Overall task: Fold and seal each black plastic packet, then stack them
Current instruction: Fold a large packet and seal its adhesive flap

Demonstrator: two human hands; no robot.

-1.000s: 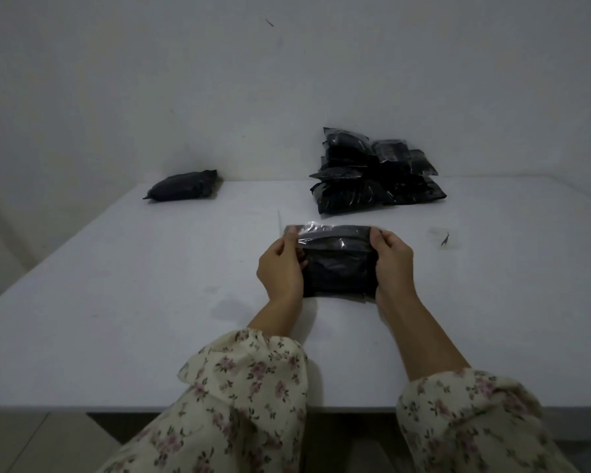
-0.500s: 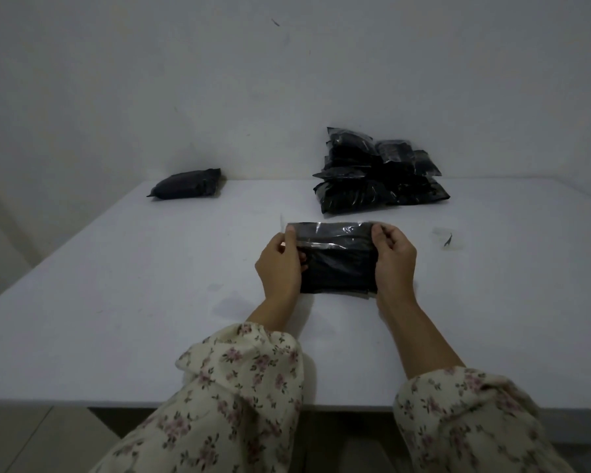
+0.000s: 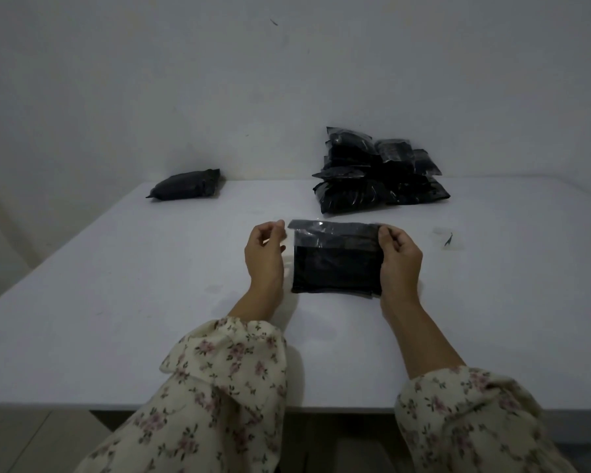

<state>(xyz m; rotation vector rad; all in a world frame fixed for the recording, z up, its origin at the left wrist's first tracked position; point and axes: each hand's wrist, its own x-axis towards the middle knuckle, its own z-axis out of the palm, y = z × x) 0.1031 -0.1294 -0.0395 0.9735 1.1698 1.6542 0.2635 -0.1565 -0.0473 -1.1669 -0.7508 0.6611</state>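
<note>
The bench [image 3: 116, 302] keeps the packet heap [image 3: 355, 196] beyond the right grip [image 3: 401, 264], leaving working room. That grip pinches the packet [image 3: 335, 268] at its flap corner, steadying the fold (I judge). The left grip [image 3: 265, 257] curls just beside the packet, apart; whether it holds anything I cannot tell.

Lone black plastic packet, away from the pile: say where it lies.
Head view: the lone black plastic packet lies at the white table's far left, by the wall, left of the pile of black packets.
</note>
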